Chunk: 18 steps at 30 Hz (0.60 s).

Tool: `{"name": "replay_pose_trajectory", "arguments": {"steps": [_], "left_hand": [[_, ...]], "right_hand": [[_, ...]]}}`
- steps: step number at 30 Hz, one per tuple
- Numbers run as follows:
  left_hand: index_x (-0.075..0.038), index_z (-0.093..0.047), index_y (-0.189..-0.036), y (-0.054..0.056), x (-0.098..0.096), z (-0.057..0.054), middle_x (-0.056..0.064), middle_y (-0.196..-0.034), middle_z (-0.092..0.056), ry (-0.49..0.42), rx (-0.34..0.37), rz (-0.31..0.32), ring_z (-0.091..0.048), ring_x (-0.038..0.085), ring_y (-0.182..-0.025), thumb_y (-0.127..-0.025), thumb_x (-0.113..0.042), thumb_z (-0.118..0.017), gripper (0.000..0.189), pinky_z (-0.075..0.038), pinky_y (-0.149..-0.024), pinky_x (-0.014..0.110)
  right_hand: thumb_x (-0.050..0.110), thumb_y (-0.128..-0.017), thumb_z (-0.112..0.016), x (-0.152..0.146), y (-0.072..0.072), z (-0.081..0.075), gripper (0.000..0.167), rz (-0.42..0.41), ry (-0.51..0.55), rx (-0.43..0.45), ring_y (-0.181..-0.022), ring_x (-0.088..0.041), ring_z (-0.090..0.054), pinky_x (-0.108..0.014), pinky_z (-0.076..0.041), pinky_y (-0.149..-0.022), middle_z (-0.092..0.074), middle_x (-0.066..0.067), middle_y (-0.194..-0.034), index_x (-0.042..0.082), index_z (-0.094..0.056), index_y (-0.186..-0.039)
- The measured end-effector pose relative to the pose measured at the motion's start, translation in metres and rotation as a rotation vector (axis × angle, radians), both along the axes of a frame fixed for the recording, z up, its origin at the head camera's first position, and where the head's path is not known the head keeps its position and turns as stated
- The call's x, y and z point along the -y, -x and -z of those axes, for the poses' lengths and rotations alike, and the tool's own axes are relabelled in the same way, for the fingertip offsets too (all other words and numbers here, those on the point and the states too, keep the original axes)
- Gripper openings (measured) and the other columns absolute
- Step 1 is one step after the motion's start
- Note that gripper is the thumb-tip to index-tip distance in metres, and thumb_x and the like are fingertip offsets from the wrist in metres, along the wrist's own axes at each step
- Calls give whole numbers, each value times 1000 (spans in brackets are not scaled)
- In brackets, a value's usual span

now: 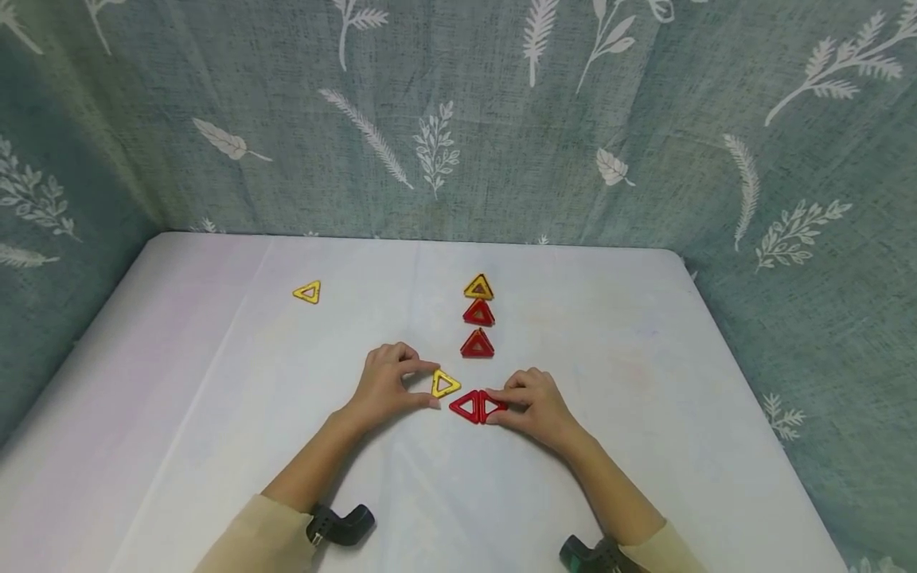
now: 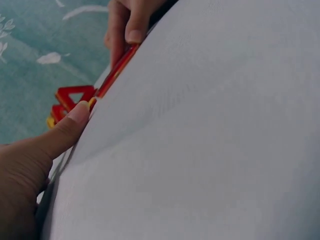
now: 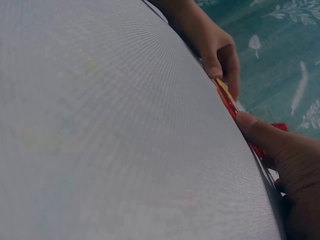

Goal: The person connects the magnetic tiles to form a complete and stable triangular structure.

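My left hand (image 1: 390,382) pinches a yellow triangle tile (image 1: 435,384), a hollow plastic frame, between thumb and a finger. To its right, two red triangle tiles lie base to base in a diamond: a left one (image 1: 476,407) and a right one (image 1: 483,407). The right one is pinched by my right hand (image 1: 537,407). In the right wrist view, the yellow tile (image 3: 226,89) sits close by the red one (image 3: 230,106); whether they touch I cannot tell. Seen from the left wrist, my thumb (image 2: 70,125) covers most of the yellow tile.
Beyond the hands, a column of small triangular pieces stands on the white table (image 1: 609,318): a near red one (image 1: 478,352), another red one (image 1: 478,321) and a yellow one (image 1: 478,296). One loose yellow triangle (image 1: 318,292) lies at the back left. Patterned cloth (image 1: 501,175) hangs behind.
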State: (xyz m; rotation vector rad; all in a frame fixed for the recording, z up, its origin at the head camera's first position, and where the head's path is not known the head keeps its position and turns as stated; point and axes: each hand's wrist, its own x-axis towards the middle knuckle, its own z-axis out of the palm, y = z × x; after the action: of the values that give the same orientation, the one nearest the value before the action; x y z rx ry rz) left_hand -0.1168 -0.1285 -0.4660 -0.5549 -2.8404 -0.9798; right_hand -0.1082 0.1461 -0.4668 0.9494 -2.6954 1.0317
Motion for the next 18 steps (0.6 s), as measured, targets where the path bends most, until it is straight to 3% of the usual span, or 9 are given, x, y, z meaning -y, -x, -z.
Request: {"name": "replay_pose_trajectory", "arguments": {"steps": [18], "left_hand": [[-21, -74, -104, 1, -13, 0, -1, -90, -52, -14, -35, 56, -44, 17, -91, -60, -41, -87, 50, -31, -90, 44]], "right_hand": [[26, -70, -83, 0, -1, -2, 38, -8, -12, 24, -82, -7, -46, -28, -37, -71, -59, 7, -85, 16, -74, -105]]}}
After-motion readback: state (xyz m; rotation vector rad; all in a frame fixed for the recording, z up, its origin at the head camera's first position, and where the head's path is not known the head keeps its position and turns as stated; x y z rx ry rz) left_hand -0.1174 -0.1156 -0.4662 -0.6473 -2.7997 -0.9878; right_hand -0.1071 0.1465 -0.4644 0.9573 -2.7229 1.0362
